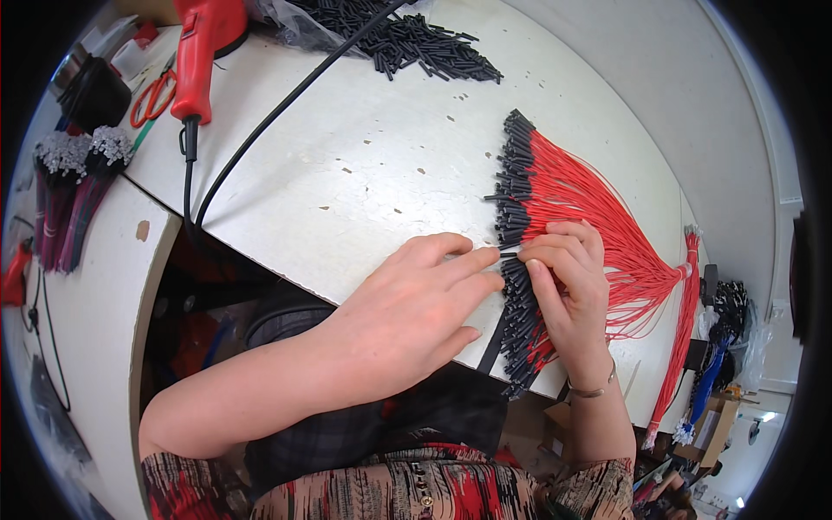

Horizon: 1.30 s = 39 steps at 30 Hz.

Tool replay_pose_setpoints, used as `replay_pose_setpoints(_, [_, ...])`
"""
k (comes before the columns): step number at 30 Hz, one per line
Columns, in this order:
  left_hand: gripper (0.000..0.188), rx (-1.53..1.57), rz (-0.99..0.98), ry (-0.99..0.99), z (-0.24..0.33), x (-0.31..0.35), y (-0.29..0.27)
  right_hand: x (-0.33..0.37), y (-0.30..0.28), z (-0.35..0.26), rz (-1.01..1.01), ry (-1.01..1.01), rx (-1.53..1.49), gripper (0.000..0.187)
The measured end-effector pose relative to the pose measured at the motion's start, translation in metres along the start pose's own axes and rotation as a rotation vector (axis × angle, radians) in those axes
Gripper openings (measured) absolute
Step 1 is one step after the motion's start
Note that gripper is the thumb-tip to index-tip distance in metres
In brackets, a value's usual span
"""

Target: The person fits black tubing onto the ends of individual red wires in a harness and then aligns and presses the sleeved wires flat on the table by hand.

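Note:
My right hand is closed in a pinch over the black-tipped ends of a fan of red wires. Its thumb and fingertips grip a wire end that carries a short black sleeve. From the left reaches my left hand, palm down, fingers apart and slightly bent. One of its fingertips is at the sleeve's free end; whether it presses on it I cannot tell. Many black sleeves cover the wire ends in a row above and below my right hand. The wires gather at a tie on the right.
A heap of loose black sleeves lies at the back beside a plastic bag. At the far left are a red heat gun with a black cable, orange-handled scissors, a dark cup and wire bundles. Another red bundle hangs over the right edge.

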State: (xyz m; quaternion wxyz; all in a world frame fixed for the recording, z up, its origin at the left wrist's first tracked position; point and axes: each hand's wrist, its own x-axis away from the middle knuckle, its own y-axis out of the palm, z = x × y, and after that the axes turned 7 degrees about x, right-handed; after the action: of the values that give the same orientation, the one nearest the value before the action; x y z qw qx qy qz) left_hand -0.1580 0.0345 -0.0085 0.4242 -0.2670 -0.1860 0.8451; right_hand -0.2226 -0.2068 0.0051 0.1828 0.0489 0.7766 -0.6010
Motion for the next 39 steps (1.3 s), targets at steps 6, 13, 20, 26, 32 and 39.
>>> replay_pose_setpoints(6, [0.053, -0.039, 0.002, 0.027, 0.0004, 0.0004, 0.0033, 0.0023, -0.0011, -0.0006, 0.040, 0.009, -0.002, 0.010])
replay_pose_setpoints(13, [0.054, -0.043, 0.001, 0.025, -0.0002, 0.0005, 0.0023, 0.0004, -0.0028, -0.0023, 0.041, -0.026, 0.040, 0.011])
replay_pose_setpoints(20, [0.052, 0.014, 0.028, 0.007, 0.0000, -0.0008, 0.0023, 0.0002, -0.0049, -0.0023, 0.045, -0.043, 0.067, 0.011])
replay_pose_setpoints(26, [0.052, 0.023, 0.005, -0.021, -0.0005, -0.0007, 0.0024, -0.0007, -0.0037, -0.0018, 0.052, -0.053, 0.056, 0.009])
replay_pose_setpoints(32, [0.054, -0.038, -0.027, 0.016, 0.0014, -0.0018, 0.0024, -0.0006, -0.0038, -0.0020, 0.058, -0.060, 0.053, 0.008])
replay_pose_setpoints(39, [0.054, -0.042, -0.013, 0.013, 0.0016, -0.0021, 0.0029, -0.0005, -0.0032, -0.0024, 0.057, -0.054, 0.054, 0.007])
